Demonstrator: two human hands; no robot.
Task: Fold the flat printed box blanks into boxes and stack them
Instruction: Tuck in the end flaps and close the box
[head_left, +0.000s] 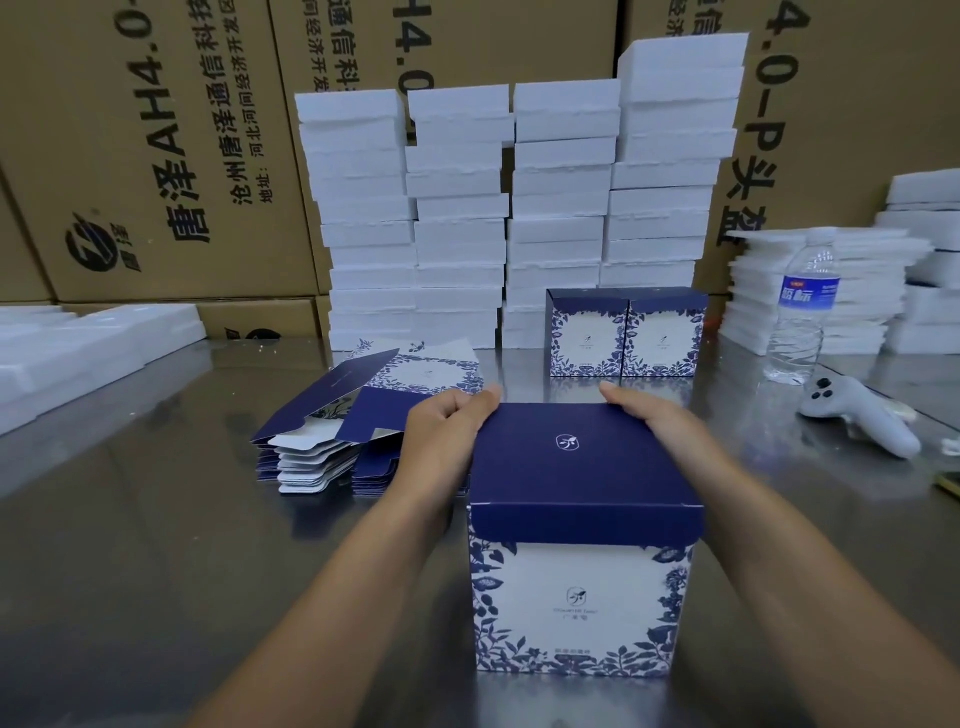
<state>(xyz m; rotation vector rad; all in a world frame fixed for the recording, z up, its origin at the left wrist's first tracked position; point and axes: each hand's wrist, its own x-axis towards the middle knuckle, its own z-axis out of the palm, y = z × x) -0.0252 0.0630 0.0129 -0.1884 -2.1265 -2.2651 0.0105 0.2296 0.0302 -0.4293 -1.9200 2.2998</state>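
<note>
A folded blue-and-white floral cardboard box (576, 608) stands upright on the shiny steel surface (156, 519), right in front of the person. Its navy lid is down, and the lid's front flap lies outside the white front panel.

The left hand (447, 431) grips the far left corner of the lid, fingers curled round the edge. The right hand (649, 415) holds the far right corner the same way, with its fingers bent over the back edge. Both forearms run along the sides of the box.

Just left of the box, partly behind the left hand, lies a pile of flat printed box blanks (332, 447). The top sheets are fanned out and slightly lifted.

Beyond the box, 2 finished boxes (587, 338) of the same print stand side by side, touching each other. Behind them rise 4 tall columns of white foam blocks (457, 218), backed by brown corrugated cartons (156, 156) with black lettering.

On the right stand a clear plastic water bottle (802, 312) with a blue label and a lower heap of white foam sheets (852, 291). A pale grey handheld controller (857, 410) lies near the bottle. White foam trays (78, 343) sit at the far left.
</note>
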